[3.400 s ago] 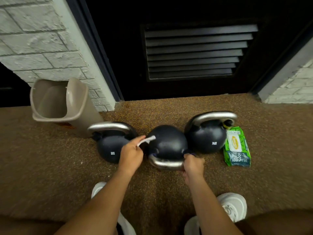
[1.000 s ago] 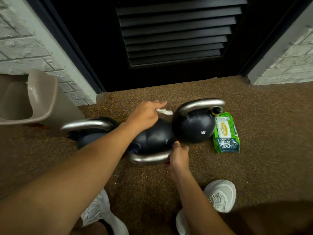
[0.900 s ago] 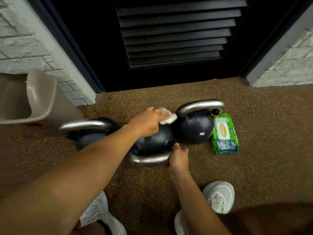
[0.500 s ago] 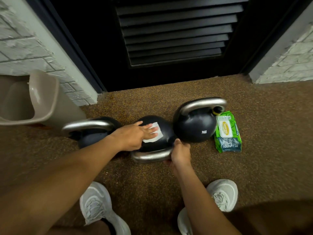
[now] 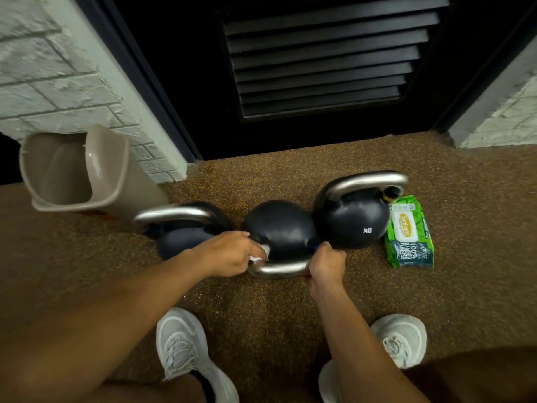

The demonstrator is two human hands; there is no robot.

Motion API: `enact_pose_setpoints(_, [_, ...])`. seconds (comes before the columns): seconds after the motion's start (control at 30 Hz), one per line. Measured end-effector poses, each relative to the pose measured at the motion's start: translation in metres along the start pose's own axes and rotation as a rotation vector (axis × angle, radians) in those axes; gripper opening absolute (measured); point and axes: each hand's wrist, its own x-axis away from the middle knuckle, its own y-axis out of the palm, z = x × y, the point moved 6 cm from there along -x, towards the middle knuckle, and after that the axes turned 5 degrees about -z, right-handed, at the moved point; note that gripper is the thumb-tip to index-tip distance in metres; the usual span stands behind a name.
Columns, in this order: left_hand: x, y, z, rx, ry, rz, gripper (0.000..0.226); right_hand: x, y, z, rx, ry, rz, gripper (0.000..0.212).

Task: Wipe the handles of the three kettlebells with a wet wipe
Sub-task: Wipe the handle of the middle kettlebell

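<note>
Three dark kettlebells with steel handles stand in a row on the floor. The middle kettlebell (image 5: pixel 279 225) is tipped toward me, its handle (image 5: pixel 279 269) lying near the floor. My right hand (image 5: pixel 327 263) grips the right end of that handle. My left hand (image 5: pixel 229 253) holds a white wet wipe (image 5: pixel 261 253) against the handle's left end. The left kettlebell (image 5: pixel 177 228) and the right kettlebell (image 5: pixel 354 216) stand upright, handles up and untouched.
A green pack of wet wipes (image 5: pixel 408 235) lies right of the kettlebells. A beige bin (image 5: pixel 75 175) with its flap open stands at the left by a white brick wall. A dark louvred door (image 5: pixel 319 62) is behind. My white shoes (image 5: pixel 183 347) are below.
My left hand with the wipe came back from near the right kettlebell, across the middle kettlebell's body, down to the left end of its handle. My right hand stayed on the handle.
</note>
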Motion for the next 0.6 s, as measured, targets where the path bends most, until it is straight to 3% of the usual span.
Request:
enact_pose_setpoints(0.13, [0.006,0.0,0.022,0.152,-0.01,-0.018,0.047,0.005,-0.001,-0.002,-0.01,-0.007,-0.002,0.021])
enact_pose_setpoints(0.33, [0.005,-0.007,0.002,0.075,-0.141,-0.099,0.04,0.011,0.007,0.0,0.03,-0.025,-0.015,0.035])
enact_pose_setpoints(0.5, [-0.007,-0.02,0.045,0.037,-0.173,-0.207,0.03,0.012,0.008,-0.004,0.077,-0.061,0.013,0.036])
enact_pose_setpoints(0.6, [-0.017,-0.022,0.061,0.03,-0.202,-0.144,0.027,0.014,0.01,-0.008,0.061,-0.068,0.023,0.033])
